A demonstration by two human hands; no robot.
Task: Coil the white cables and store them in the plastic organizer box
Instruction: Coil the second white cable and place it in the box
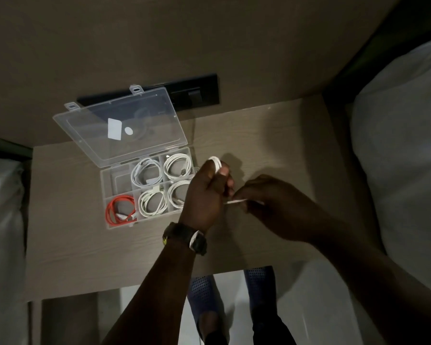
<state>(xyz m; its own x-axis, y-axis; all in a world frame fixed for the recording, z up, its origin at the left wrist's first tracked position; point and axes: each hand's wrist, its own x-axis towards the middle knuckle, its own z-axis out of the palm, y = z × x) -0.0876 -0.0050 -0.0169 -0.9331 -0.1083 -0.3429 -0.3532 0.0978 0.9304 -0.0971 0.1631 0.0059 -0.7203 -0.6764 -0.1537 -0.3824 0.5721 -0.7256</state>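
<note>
Cable (pixel 215 162) is what I see wrapped in my left hand (pixel 204 195), its white loops poking out above the curled fingers (pixel 225 171), which are closed tight around the bundle just right of the box (pixel 105 192). My right hand (pixel 266 200) pinches the loose white end between thumb and fingertips, touching the left hand's fingers, above the wooden table (pixel 85 245). The box sits open with its lid (pixel 120 125) tipped back; four compartments hold white coils, one holds a red cable (pixel 120 210), and I see no cable in the far-left one.
</note>
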